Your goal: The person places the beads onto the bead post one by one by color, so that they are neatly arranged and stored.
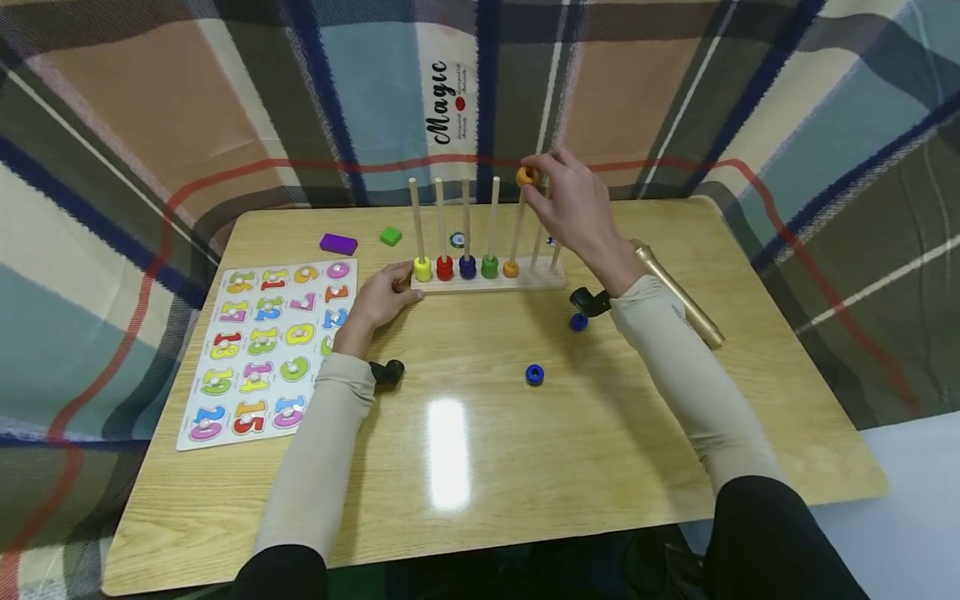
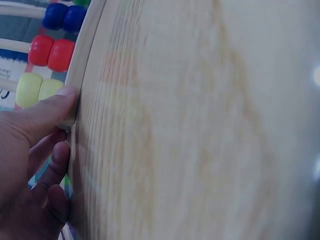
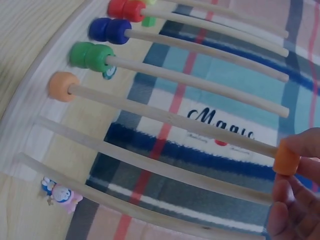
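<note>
A wooden peg stacker (image 1: 487, 285) stands near the table's back edge. My right hand (image 1: 573, 200) pinches an orange bead (image 3: 286, 157) between thumb and fingers at the top of the fifth peg, where the peg's tip meets the bead. Low on that peg sits another orange bead (image 3: 64, 86). Yellow (image 1: 422, 269), red (image 1: 445, 267), dark blue (image 1: 468, 267) and green beads (image 1: 490, 267) are stacked in pairs on the other pegs; the two rightmost pegs are bare. My left hand (image 1: 382, 300) grips the base's left end, thumb beside the yellow beads.
Loose blue beads (image 1: 534, 375) lie in front of the stacker, one near my right wrist. A number puzzle board (image 1: 262, 350) covers the left side. Behind are a purple block (image 1: 338, 244) and a green block (image 1: 390, 236). A gold tube (image 1: 678, 292) lies right, beside my forearm.
</note>
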A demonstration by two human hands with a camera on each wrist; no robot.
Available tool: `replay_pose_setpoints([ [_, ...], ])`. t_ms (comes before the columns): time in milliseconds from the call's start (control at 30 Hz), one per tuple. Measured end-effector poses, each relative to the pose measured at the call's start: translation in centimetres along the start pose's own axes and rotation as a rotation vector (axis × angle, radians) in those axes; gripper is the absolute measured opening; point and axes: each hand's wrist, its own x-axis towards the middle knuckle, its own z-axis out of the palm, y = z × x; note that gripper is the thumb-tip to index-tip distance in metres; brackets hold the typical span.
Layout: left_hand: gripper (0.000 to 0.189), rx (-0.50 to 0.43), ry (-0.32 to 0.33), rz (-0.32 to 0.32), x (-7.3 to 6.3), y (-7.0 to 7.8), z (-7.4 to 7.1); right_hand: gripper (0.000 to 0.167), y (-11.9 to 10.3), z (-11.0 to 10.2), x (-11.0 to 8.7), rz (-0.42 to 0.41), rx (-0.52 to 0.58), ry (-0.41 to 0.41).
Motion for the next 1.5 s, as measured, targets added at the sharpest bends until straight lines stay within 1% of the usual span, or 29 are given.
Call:
replay_pose_setpoints([
  [133,0.069,0.002,0.013,0.012,0.1,0.1,-0.2,0.038,-0.1,-0.1,0.2,0.006,-0.014,-0.027],
  [233,0.069,0.005,0.000,0.013,0.1,0.0,-0.2,0.043,-0.1,0.0,0.2,0.021,-0.035,-0.063],
  [333,0.069,0.008,-0.006,0.009,0.1,0.0,0.0,0.049,0.0,0.2,0.0,0.021,-0.049,-0.079],
  [433,0.069,0.008,-0.001,0.008,0.1,-0.1,0.1,0.051,0.2,0.3,-0.4,0.005,-0.034,-0.055],
  [500,0.069,0.003,0.003,0.009,0.1,-0.1,0.2,0.050,0.3,0.4,-1.0,-0.016,-0.011,-0.014],
  [567,0.069,-0.001,-0.004,0.011,0.2,-0.1,0.5,0.046,0.6,0.5,-2.0,-0.045,0.010,0.036],
  [633,0.069,-0.002,-0.013,0.010,0.2,-0.1,0.8,0.040,0.9,0.7,-3.1,-0.088,0.004,0.074],
  [667,0.069,-0.005,-0.017,0.008,0.2,-0.1,0.9,0.037,1.0,0.9,-3.8,-0.113,-0.006,0.073],
  [700,0.069,-0.004,-0.019,0.007,0.2,-0.1,0.9,0.034,1.0,1.1,-4.5,-0.133,-0.022,0.054],
  [733,0.069,-0.003,-0.018,0.006,0.2,-0.1,0.8,0.031,1.0,1.2,-5.3,-0.143,-0.037,0.008],
  [767,0.069,-0.003,-0.015,0.006,0.2,-0.1,0.7,0.031,1.0,1.5,-6.1,-0.145,-0.059,-0.061],
  [800,0.069,-0.001,-0.012,0.007,0.2,-0.2,0.6,0.033,0.9,1.7,-6.9,-0.141,-0.086,-0.155],
  [867,0.068,0.002,-0.005,0.009,0.3,-0.2,0.4,0.043,0.9,2.2,-8.5,-0.110,-0.130,-0.385],
  [933,0.068,0.004,-0.006,0.010,0.3,-0.3,0.2,0.060,1.0,2.7,-10.3,-0.067,-0.176,-0.616],
  [967,0.068,0.004,-0.009,0.011,0.3,-0.3,0.1,0.070,1.1,3.0,-11.1,-0.051,-0.201,-0.713],
  [1000,0.068,0.003,-0.013,0.012,0.4,-0.3,0.1,0.076,1.2,3.3,-12.0,-0.043,-0.216,-0.789],
  [1033,0.068,0.004,-0.015,0.011,0.3,-0.3,0.0,0.079,1.3,3.6,-12.7,-0.040,-0.221,-0.843],
  [1067,0.069,0.006,-0.015,0.011,0.3,-0.2,-0.1,0.080,1.3,3.9,-13.4,-0.044,-0.222,-0.873],
  [1100,0.068,0.007,-0.017,0.010,0.3,-0.2,-0.2,0.076,1.3,4.3,-14.0,-0.051,-0.214,-0.885],
  [1167,0.068,0.009,-0.015,0.009,0.2,-0.2,-0.2,0.061,1.4,5.0,-15.0,-0.082,-0.191,-0.860],
  [1233,0.068,0.010,-0.009,0.010,0.2,-0.2,-0.1,0.043,1.5,5.6,-15.6,-0.111,-0.165,-0.816],
  [1300,0.068,0.010,-0.008,0.011,0.1,-0.2,0.0,0.030,1.6,5.9,-15.8,-0.138,-0.145,-0.762],
  [1333,0.068,0.009,-0.008,0.011,0.1,-0.2,0.0,0.027,1.6,5.9,-15.7,-0.139,-0.133,-0.734],
  [1400,0.068,0.010,-0.010,0.010,0.1,-0.3,-0.1,0.029,1.6,5.4,-14.8,-0.116,-0.108,-0.676],
  [1500,0.068,0.013,-0.013,0.006,0.3,-0.2,0.1,0.032,1.8,3.9,-12.7,-0.082,-0.079,-0.523],
])
